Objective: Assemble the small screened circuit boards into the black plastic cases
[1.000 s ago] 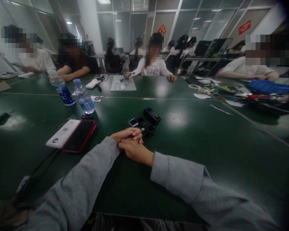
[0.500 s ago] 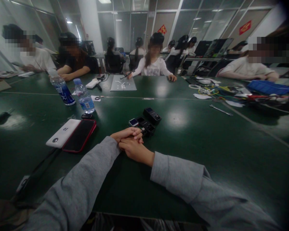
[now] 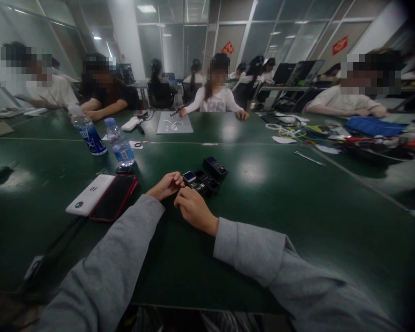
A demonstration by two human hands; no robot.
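My left hand (image 3: 166, 185) is just above the green table (image 3: 263, 203), its fingers curled in, with nothing showing in them. Close on its right, my right hand (image 3: 195, 207) is closed too, knuckles up, and holds nothing that I can see. A narrow gap parts the two hands. Right beyond the fingertips lies a small device with a pale-rimmed screen (image 3: 189, 176). Against it lies a black slotted block (image 3: 207, 180), partly behind my right hand. A black box-shaped piece (image 3: 215, 167) stands behind that one.
On the left lie a white power bank (image 3: 90, 193) with a cable and a red-cased phone (image 3: 113, 198). Two plastic bottles stand behind them, the nearer one blue-capped (image 3: 121, 145). A wrench (image 3: 310, 158), tangled cables and a blue tray (image 3: 375, 126) lie right. Several people sit across the table.
My hands were clasped together and have come apart. The left has drawn back leftward, while the right has stayed near its place with fingers curled. The view has shifted slightly.
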